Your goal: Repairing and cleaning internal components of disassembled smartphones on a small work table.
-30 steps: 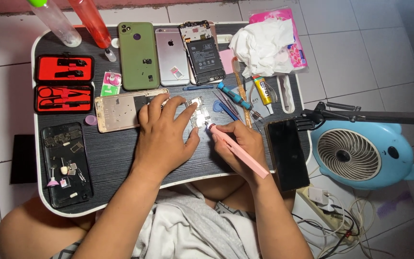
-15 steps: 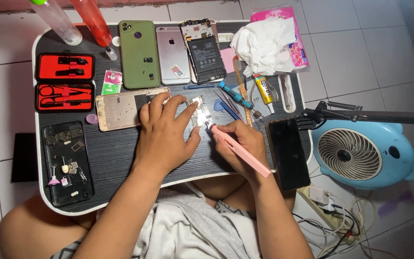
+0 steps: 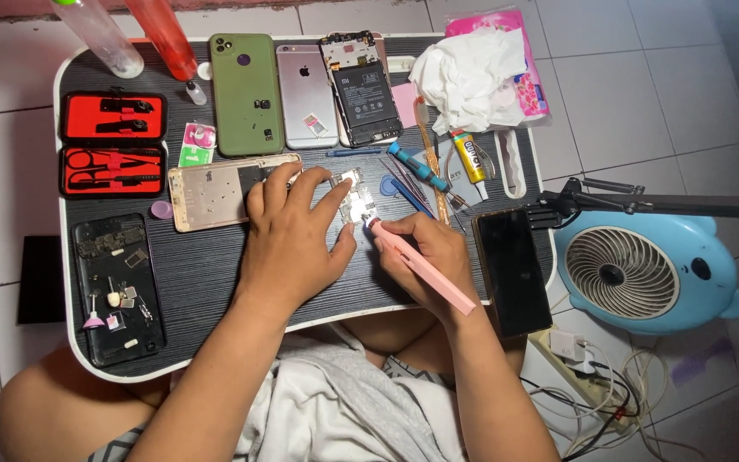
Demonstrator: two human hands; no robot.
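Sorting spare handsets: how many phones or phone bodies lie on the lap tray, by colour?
green phone: 1
silver phone: 1
opened phone with battery showing: 1
gold phone body: 1
black phones: 2
Total: 6

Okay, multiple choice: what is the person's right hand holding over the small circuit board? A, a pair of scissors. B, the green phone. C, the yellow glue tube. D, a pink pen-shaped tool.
D: the right hand has its grip around a pink pen-shaped tool whose tip meets the small circuit board, which the left hand steadies on the black lap table.
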